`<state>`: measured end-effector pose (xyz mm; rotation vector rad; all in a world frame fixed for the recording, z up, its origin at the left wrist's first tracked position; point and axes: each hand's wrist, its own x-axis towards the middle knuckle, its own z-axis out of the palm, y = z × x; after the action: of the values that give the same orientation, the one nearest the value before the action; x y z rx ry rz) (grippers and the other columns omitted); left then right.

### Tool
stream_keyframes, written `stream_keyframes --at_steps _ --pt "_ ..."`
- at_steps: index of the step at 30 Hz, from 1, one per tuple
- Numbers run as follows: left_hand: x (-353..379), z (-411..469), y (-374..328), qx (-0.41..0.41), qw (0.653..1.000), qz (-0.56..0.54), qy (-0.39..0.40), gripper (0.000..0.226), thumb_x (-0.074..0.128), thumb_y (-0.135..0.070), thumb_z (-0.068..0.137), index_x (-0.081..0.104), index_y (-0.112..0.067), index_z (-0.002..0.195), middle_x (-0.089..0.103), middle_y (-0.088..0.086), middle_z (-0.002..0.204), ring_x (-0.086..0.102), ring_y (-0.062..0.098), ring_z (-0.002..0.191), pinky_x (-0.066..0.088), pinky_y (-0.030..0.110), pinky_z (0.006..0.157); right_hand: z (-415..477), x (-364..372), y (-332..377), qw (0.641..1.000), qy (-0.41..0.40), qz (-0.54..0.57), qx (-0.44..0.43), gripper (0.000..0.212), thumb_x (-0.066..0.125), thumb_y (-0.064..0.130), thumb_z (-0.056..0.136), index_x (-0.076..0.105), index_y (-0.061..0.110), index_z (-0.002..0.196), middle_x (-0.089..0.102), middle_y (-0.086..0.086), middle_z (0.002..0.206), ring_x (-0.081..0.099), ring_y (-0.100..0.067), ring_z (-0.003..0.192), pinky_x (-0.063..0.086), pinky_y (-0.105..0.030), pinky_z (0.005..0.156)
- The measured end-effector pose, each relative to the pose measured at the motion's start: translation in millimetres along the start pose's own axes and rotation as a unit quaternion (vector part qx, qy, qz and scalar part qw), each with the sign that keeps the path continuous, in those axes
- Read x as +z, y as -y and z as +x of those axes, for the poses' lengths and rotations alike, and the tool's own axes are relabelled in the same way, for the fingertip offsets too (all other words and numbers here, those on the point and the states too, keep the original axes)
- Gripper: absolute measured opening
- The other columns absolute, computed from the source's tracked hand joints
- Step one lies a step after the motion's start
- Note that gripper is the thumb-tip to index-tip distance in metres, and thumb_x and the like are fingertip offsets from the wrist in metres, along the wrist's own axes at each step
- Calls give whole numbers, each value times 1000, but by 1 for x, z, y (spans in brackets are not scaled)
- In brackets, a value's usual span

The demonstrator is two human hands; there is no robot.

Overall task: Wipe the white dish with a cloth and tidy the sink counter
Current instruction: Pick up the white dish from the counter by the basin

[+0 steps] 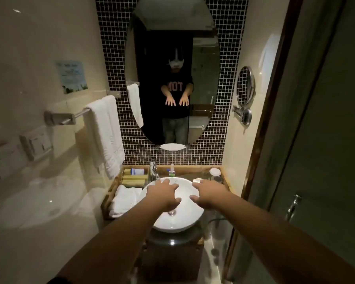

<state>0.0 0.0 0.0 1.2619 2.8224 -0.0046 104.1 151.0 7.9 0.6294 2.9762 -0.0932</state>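
A round white basin (177, 223) sits on a dark counter (205, 175) below an oval mirror. Both my hands hover over the basin, palms down, fingers spread, holding nothing. My left hand (163, 194) is over its left half, my right hand (208, 193) over its right rim. A small white dish (197, 179) lies on the counter just beyond my right fingertips, partly hidden by them. A folded white cloth (125, 199) rests in a wooden tray left of the basin.
The wooden tray (106, 201) also holds boxed toiletries (134, 177). A chrome tap (154, 169) and a small bottle (172, 170) stand behind the basin. Capped glasses (215, 175) stand at the back right. A white towel (105, 134) hangs on the left wall rail. A door frame stands close on the right.
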Motion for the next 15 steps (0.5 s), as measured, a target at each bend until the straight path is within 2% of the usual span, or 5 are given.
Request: stream_keyframes --at_steps 7,15 --pt "-5 88 8 -69 997 -31 14 64 42 -63 88 37 -35 145 40 2 149 38 26 134 42 53 101 118 -24 -39 998 28 -10 -58 55 37 53 100 42 26 147 50 -9 149 49 -34 133 45 -53 105" --pt "12 178 37 -71 997 -12 38 61 43 -59 91 36 -31 145 41 6 146 40 30 131 43 54 99 225 -11 -38 993 67 -32 -91 60 36 55 100 34 27 153 45 -9 155 46 -33 136 44 -53 107"
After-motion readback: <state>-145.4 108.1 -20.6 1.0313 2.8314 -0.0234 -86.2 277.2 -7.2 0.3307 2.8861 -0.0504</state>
